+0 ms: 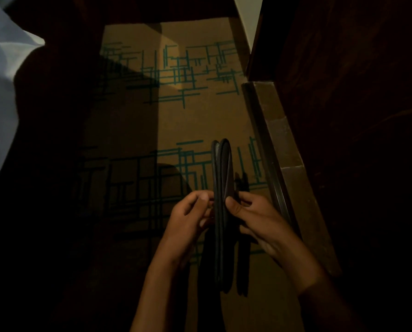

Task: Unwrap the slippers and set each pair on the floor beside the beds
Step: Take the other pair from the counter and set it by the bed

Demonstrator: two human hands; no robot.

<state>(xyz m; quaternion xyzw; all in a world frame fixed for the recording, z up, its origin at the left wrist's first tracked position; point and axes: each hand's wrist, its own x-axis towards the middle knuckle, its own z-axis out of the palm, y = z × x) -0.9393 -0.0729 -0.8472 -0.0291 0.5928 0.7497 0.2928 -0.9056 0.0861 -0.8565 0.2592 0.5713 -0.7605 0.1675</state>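
A pair of dark flat slippers (221, 178) stands on edge, pressed sole to sole, above the carpet in the lower middle of the head view. My left hand (190, 216) pinches the pair's left side with thumb and fingers. My right hand (253, 219) grips the right side, thumb against the slipper's face. Both hands hold the pair near its middle, and the toe ends point away from me. In the dim light I cannot tell whether any wrapper is on the pair.
Tan carpet (176, 111) with teal line patterns runs ahead between two beds. White bedding (1, 92) hangs at the left. A dark bed base with a tan wooden ledge (289, 149) lines the right. The room is dark.
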